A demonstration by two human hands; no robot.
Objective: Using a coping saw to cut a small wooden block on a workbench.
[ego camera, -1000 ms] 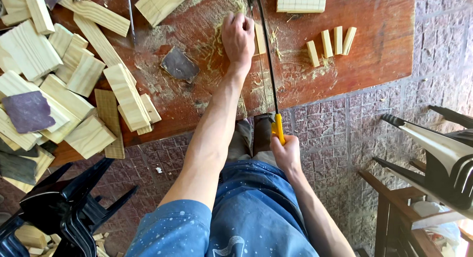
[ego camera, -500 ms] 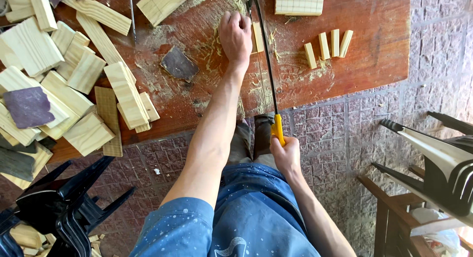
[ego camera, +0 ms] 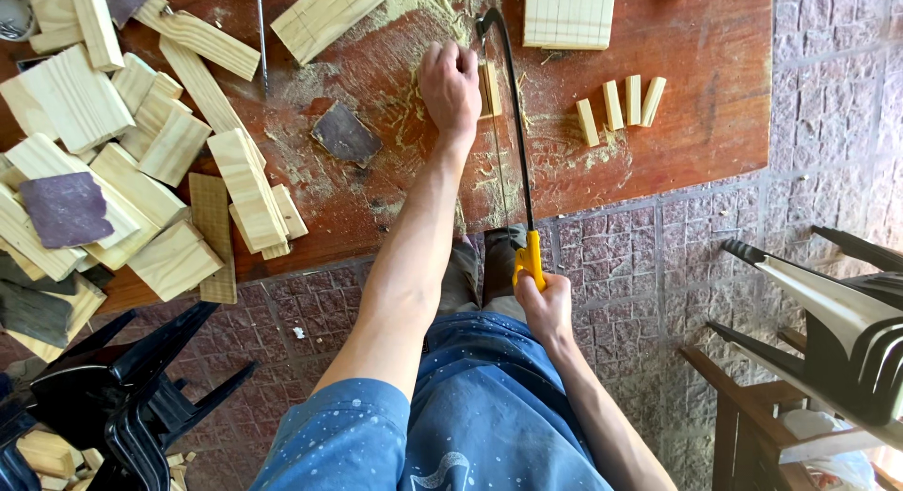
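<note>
Nearest the body, the right hand [ego camera: 546, 308] is wrapped tight around the yellow handle of a coping saw [ego camera: 513, 143], off the near edge of the table [ego camera: 715, 124] and above the brick floor [ego camera: 658, 265]. The saw's dark frame runs from that handle out over the near edge toward the middle of the table, where the thin blade meets a small strip of wood [ego camera: 487, 87].

The left hand [ego camera: 451, 85] reaches farther out, fingers curled and pressing down on the strip, just left of the blade. The strip lies in a drift of sawdust [ego camera: 423, 105] near the table's middle.

As a judgement, the cut goes best with the left hand bearing firmly down and its fingertips kept clear of the blade line, the strokes long and light, the frame kept square to the table so the thin blade does not twist or bind.

Right of the blade, four short cut pieces [ego camera: 619, 105] lie side by side toward the right edge. A scored wooden block [ego camera: 569, 16] sits at the far edge. A dark sanding sheet [ego camera: 346, 134] lies left of the pressing hand, and a heap of wood offcuts [ego camera: 141, 162] crowds the left edge and far left corner.

No boxes, bins or trays show on the table; the pieces lie loose on its top.
</note>
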